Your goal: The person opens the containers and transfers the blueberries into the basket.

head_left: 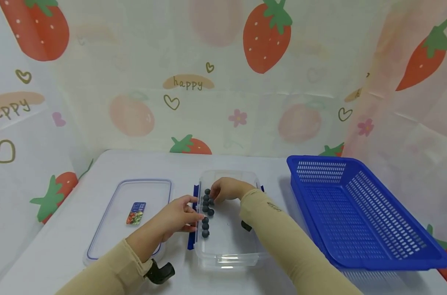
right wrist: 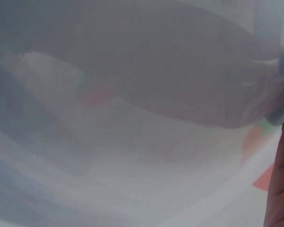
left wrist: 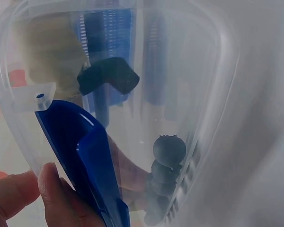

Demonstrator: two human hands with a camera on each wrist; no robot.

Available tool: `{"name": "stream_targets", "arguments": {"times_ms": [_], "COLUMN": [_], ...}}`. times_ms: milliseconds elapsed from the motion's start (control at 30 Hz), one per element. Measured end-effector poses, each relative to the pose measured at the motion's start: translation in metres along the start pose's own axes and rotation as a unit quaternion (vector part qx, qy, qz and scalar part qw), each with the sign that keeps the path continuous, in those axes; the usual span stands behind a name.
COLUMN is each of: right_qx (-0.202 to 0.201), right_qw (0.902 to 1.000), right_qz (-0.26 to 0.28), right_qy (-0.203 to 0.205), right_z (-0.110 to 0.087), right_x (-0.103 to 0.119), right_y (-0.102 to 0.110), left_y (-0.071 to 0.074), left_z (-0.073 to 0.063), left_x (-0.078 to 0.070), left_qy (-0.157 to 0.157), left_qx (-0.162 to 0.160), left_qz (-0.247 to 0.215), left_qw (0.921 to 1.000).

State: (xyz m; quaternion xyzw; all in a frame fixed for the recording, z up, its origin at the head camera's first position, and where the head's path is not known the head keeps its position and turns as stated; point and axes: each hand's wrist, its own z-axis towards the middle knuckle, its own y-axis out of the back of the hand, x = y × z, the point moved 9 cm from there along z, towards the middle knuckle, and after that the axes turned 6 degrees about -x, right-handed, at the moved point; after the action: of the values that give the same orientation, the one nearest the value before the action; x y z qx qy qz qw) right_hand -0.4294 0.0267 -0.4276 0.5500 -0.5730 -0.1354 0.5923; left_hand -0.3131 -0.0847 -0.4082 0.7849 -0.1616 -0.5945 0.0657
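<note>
A clear plastic container [head_left: 232, 241] stands mid-table, with blue latches such as the left one [left wrist: 80, 151] folded down along its sides. Inside, several blueberries [head_left: 206, 226] line the left wall; the crown of one blueberry [left wrist: 169, 150] shows through the plastic. My left hand [head_left: 179, 217] holds the container's left side, thumb and fingers at the rim beside the latch. Reaching inside from the right, my right hand [head_left: 229, 189] bends its fingers down and pinches a blueberry [head_left: 211, 202] next to the row. In the right wrist view just one finger [right wrist: 281, 184] shows at the edge.
A clear lid [head_left: 111, 229] with a blue seal and a colourful label lies on the left of the table. To the right is a blue perforated basket [head_left: 360, 262]. A strawberry-print sheet [head_left: 216, 110] hangs behind and at the sides.
</note>
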Motion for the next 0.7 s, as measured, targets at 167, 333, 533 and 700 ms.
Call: {"name": "stream_targets", "arguments": {"times_ms": [167,333,533,700], "right_qx": [0.007,0.021,0.024,0.019], "right_qw": [0.9999,0.9998,0.9994,0.9956], "right_qz": [0.005,-0.004,0.025,0.091], "right_qy": [-0.009,-0.004,0.005,0.011], "right_z": [-0.001,-0.003,-0.005,-0.008], "right_x": [0.001,0.003,0.004,0.010], "right_y": [-0.004,-0.007,-0.001,0.006], "left_y": [0.000,0.000,-0.001,-0.001], "left_z": [0.000,-0.001,-0.002,-0.001], "left_x": [0.001,0.001,-0.001,-0.001], "left_qy": [0.002,0.004,0.002,0.002], "left_qx": [-0.002,-0.004,-0.003,-0.003], "left_qz": [0.001,-0.001,-0.001,-0.002], "left_qw": [1.0000,1.0000,1.0000,1.0000]}}
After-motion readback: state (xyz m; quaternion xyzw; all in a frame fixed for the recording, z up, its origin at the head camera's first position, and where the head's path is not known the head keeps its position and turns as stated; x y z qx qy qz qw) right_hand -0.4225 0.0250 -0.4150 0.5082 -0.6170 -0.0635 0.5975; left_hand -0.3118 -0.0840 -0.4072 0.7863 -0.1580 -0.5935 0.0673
